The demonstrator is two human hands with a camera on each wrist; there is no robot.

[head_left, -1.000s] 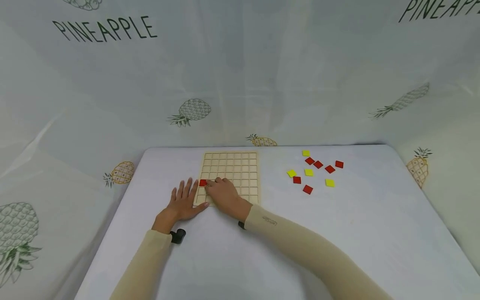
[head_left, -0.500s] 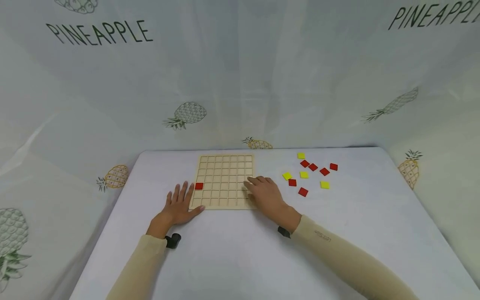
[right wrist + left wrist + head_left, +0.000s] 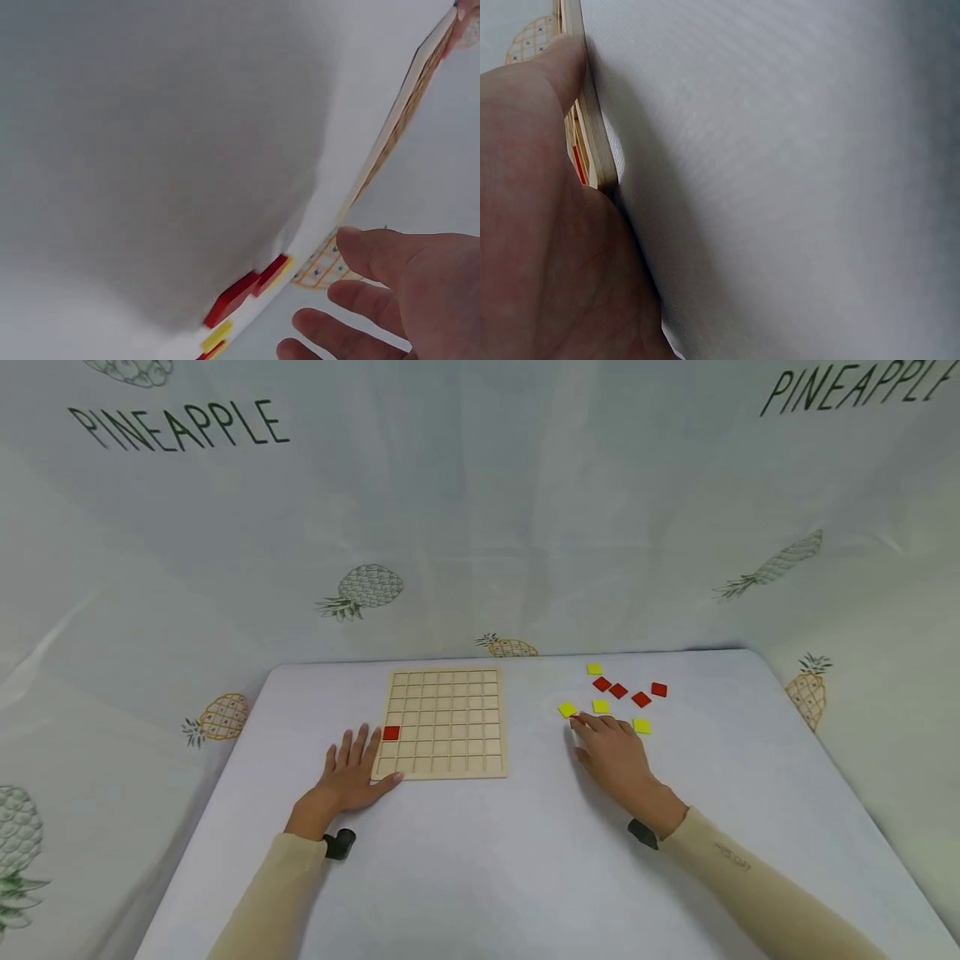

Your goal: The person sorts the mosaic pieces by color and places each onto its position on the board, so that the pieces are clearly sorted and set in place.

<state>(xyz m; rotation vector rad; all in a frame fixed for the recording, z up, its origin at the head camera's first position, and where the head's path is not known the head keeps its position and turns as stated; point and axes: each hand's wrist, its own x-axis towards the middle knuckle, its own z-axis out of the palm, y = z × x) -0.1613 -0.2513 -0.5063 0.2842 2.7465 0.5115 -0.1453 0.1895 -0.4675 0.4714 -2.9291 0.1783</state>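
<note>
A wooden grid board lies on the white table, with one red square tile in its leftmost column. My left hand lies flat with spread fingers along the board's left side, its thumb at the near left corner. In the left wrist view that thumb touches the board's edge. My right hand hovers over the loose tiles, its fingertips beside a yellow tile and covering most of a red one. In the right wrist view its thumb and fingers are apart, with nothing between them; red tiles lie beyond.
Several loose red tiles and yellow tiles are scattered right of the board. The table ends at the back against a hanging pineapple-print cloth. Each wrist wears a small black camera.
My right hand has left the red tile on the board and moved right to the loose tiles. The left hand keeps its place on the board as the head view shifts slightly.
</note>
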